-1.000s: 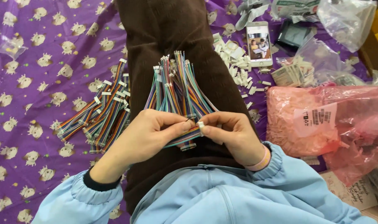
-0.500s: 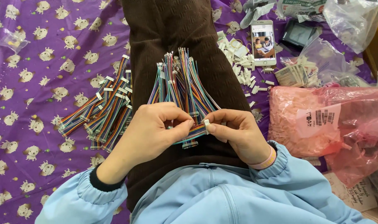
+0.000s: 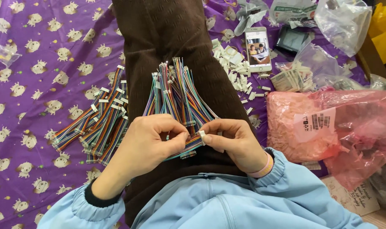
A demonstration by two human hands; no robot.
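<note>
Across the lap, on the brown trouser leg (image 3: 167, 29), a fan of thin multicoloured ribbon cables (image 3: 176, 95) is spread, and one ribbon cable (image 3: 188, 146) is pinched near its end by the left hand (image 3: 148, 142), fingers pressed together. A small white connector (image 3: 202, 136) is nipped between thumb and forefinger of the right hand (image 3: 233, 142), touching the cable end. The cable is judged light, limp and springy, best gripped close to the tip; the connector looks tiny, hard and easily dropped. On the purple cloth (image 3: 27, 76), a pile of finished cables (image 3: 95, 123) lies left; a pink bag (image 3: 328, 127), a phone (image 3: 257, 48) and loose white housings (image 3: 237, 70) lie right, well apart from the hands.
</note>
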